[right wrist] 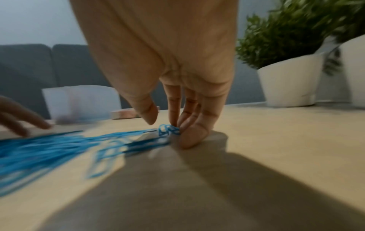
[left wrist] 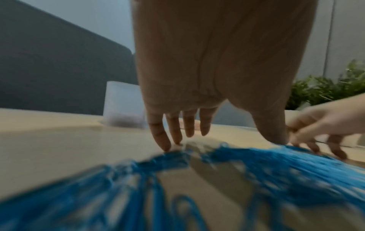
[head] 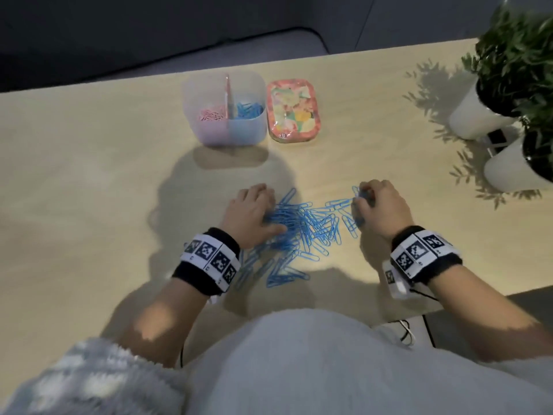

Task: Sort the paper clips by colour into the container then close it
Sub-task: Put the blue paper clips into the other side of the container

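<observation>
Between the two hands a heap of blue paper clips [head: 302, 232] lies flat on the surface [head: 89, 163], long axes every way. They look light, stiff and slippery, best scooped in bunches. The left hand [head: 254, 211] rests spread on them; the right hand [head: 380, 205] pinches a few. Beyond stand the container [head: 224, 130] and lid [head: 294, 110]

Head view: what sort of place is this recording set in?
Probably a living room at home: a light wooden table stands before a grey sofa, with potted plants in white pots at its right edge.
</observation>
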